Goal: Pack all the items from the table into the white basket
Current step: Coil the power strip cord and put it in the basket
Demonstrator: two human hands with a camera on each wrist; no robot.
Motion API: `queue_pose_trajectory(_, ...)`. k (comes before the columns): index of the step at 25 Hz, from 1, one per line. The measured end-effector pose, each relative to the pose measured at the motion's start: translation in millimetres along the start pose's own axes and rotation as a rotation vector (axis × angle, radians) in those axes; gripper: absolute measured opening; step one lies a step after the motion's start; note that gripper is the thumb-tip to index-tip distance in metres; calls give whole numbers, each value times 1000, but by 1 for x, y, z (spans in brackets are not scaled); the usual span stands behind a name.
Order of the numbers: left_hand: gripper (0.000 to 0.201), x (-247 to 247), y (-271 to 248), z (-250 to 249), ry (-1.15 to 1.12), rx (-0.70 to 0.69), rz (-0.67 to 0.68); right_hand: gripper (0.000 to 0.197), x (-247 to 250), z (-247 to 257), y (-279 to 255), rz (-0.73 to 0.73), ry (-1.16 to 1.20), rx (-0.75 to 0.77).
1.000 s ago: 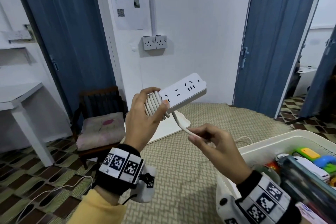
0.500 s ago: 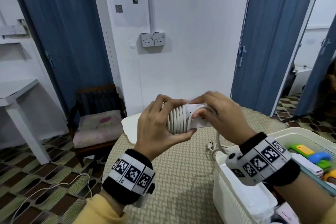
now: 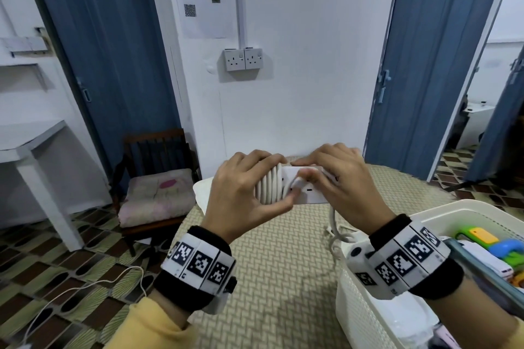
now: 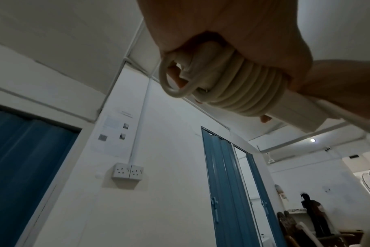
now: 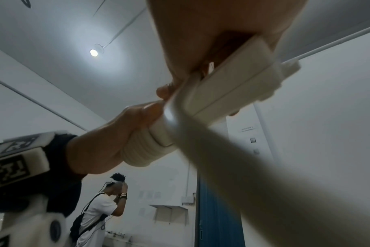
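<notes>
A white power strip (image 3: 309, 193) is held in the air above the woven table. Its white cord (image 3: 269, 187) is coiled in several turns round the strip's left end. My left hand (image 3: 249, 193) grips that coiled end (image 4: 249, 90). My right hand (image 3: 329, 181) holds the strip's right part (image 5: 237, 88) and pinches the cord against its face. The loose rest of the cord (image 3: 333, 224) hangs down toward the white basket (image 3: 357, 300) at the lower right. The basket holds colourful toys (image 3: 487, 244) and boxes.
A white flat object (image 3: 202, 191) lies on the woven table (image 3: 278, 278) behind my left hand. A wooden chair with a cushion (image 3: 156, 193) stands at the left, and a white desk (image 3: 25, 147) further left. Blue folding doors flank the white wall. Another person (image 5: 101, 210) stands in the room.
My right hand rose from the loose cord to the strip and laid more cord round it. The strip turned level and both hands came together on it.
</notes>
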State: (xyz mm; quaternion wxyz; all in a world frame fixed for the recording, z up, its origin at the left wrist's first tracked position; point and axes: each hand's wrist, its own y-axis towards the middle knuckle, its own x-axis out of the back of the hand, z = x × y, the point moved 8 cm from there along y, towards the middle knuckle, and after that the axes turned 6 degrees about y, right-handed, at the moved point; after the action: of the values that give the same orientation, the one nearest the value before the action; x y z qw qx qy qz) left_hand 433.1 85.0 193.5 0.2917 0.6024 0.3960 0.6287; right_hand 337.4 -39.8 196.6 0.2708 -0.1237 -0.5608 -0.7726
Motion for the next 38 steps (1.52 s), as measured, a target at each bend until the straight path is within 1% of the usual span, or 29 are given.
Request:
queue_pose_trajectory(1, 47, 2, 0, 7, 6, 30, -22, 52, 1, -8, -4, 2, 117, -82)
queue_pose_trajectory(3, 43, 8, -2, 22, 17, 116, -55, 68, -4, -28, -20, 27, 397, -337)
queue_pose_trajectory(4, 44, 12, -3, 30, 5, 168, -69, 76, -15, -35, -33, 121, 490, -468)
queue_pose_trajectory(5, 45, 14, -3, 37, -12, 215, -78, 78, -29, -35, -48, 266, 527, -550)
queue_pose_trajectory(6, 45, 14, -4, 42, -21, 250, -85, 71, -40, -35, -60, 390, 555, -591)
queue_pose_trajectory(7, 46, 15, -4, 47, -23, 277, -85, 54, -45, -37, -67, 435, 574, -598)
queue_pose_trajectory(8, 46, 15, -5, 51, -23, 308, -80, 36, -40, -39, -65, 386, 577, -573)
queue_pose_trajectory(9, 47, 15, -6, 57, -29, 345, -76, 25, -29, -42, -58, 288, 561, -516)
queue_pose_trajectory(11, 48, 13, -9, 65, -49, 391, -38, 19, 4, -44, -39, 59, 431, -341)
queue_pose_trajectory(13, 50, 9, -10, 62, -53, 353, 44, 15, 38, -42, -20, -167, 274, -171)
queue_pose_trajectory(14, 50, 7, -9, 57, -87, 337, 83, 15, 49, -42, -13, -251, 200, -122)
queue_pose_trajectory(15, 51, 5, -8, 53, -163, 346, 112, 16, 55, -45, -7, -297, 132, -89)
queue_pose_trajectory(16, 51, 3, -8, 49, -283, 383, 125, 20, 52, -48, -2, -304, 91, -76)
queue_pose_trajectory(17, 52, 2, -5, 46, -418, 429, 123, 26, 44, -52, 0, -278, 93, -90)
queue_pose_trajectory(19, 51, 3, 2, 40, -619, 490, 68, 32, 12, -58, -4, -171, 223, -160)
queue_pose_trajectory(21, 44, 6, 10, 42, -714, 535, -30, 26, -21, -40, -14, -52, 288, -146)
queue_pose_trajectory(23, 37, 10, 14, 52, -756, 594, -122, 28, -41, -14, -28, 58, 346, -70)
queue_pose_trajectory(24, 35, 11, 13, 57, -744, 619, -157, 32, -45, -2, -35, 107, 405, -58)
queue_pose_trajectory(26, 31, 14, 6, 63, -607, 636, -198, 34, -45, 11, -45, 157, 502, -85)
queue_pose_trajectory(28, 32, 19, -1, 58, -365, 617, -213, 31, -31, 17, -46, 84, 509, -99)
queue_pose_trajectory(29, 39, 21, -4, 55, -258, 590, -219, 28, -21, 21, -43, 22, 460, -59)
queue_pose_trajectory(30, 47, 21, -6, 52, -198, 559, -199, 25, -11, 26, -38, -45, 373, 1)
queue_pose_trajectory(31, 54, 16, -6, 50, -190, 520, -143, 22, 0, 30, -32, -118, 271, 61)
queue_pose_trajectory(33, 71, 2, -6, 40, -259, 412, 23, 20, 18, 32, -18, -239, 50, 120)
queue_pose_trajectory(34, 80, -3, -6, 33, -275, 352, 86, 21, 23, 32, -11, -266, -65, 137)
queue_pose_trajectory(35, 86, -6, -7, 27, -252, 294, 118, 21, 23, 32, -4, -249, -151, 157)
queue_pose_trajectory(36, 88, -9, -8, 21, -206, 244, 126, 24, 18, 31, 2, -192, -197, 174)
queue_pose_trajectory(37, 86, -12, -8, 16, -159, 207, 123, 31, 10, 27, 6, -98, -214, 172)
queue_pose_trajectory(38, 82, -14, -9, 12, -129, 184, 110, 40, 0, 19, 9, 20, -204, 132)
